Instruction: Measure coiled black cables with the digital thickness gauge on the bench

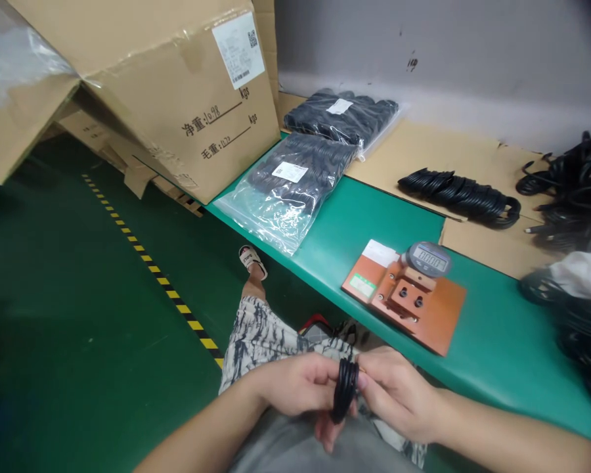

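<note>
Both my hands meet over my lap, below the green table's edge. My left hand (298,384) and my right hand (398,394) pinch a small stack of black rubber rings (345,389) between them, held on edge. On the green table (497,341) just beyond my hands lies a brown gauge fixture (406,297) with a round digital dial indicator (427,259).
Two clear bags of black rings (295,180) (342,117) lie at the table's left end. A row of loose black rings (460,195) rests on cardboard. More black rings (571,184) pile up at the right. Large cardboard boxes (177,98) lean at the left above the green floor.
</note>
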A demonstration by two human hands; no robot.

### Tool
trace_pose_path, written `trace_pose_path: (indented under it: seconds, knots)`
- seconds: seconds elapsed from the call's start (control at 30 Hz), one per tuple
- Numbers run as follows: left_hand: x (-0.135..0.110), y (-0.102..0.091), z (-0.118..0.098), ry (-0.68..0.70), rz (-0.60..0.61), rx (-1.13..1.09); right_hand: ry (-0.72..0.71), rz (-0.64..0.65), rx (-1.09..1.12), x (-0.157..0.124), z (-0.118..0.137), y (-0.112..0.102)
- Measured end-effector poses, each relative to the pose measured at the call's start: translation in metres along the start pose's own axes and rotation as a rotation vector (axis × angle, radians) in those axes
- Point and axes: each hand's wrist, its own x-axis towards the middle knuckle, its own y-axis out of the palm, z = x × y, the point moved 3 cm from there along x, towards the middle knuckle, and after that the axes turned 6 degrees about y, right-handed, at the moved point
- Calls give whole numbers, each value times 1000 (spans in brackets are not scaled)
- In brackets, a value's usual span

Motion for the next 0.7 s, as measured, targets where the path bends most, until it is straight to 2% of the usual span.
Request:
trace_pose_path:
  seconds: [0.07,0.13,0.23,0.3,0.4,0.5,0.57,0.63,0.7]
  knots:
    - [0,0,3,-8,-8,29,-5,-10,59,0,0,1]
    - [1,-1,5,39,-62,73,22,-54,141,0,-1,0]
    - [0,-3,2,167,-191,233,164,-116,263,0,-6,0]
    - [0,-3,-2,273,-226,396,239,-149,295,0,-11,1]
    - [2,-3,-7,392,-235,594,216,-181,239,-1,-14,1]
    - [8,-4,-8,428,-213,607,84,-193,130,-2,-11,-1]
    - [12,-3,-8,424,-167,576,60,-189,111,-2,-10,-1]
    - [14,-1,-11,450,-138,578,133,-203,170,0,-11,-2]
    - [14,-1,-15,515,-192,586,253,-229,296,1,-15,-1]
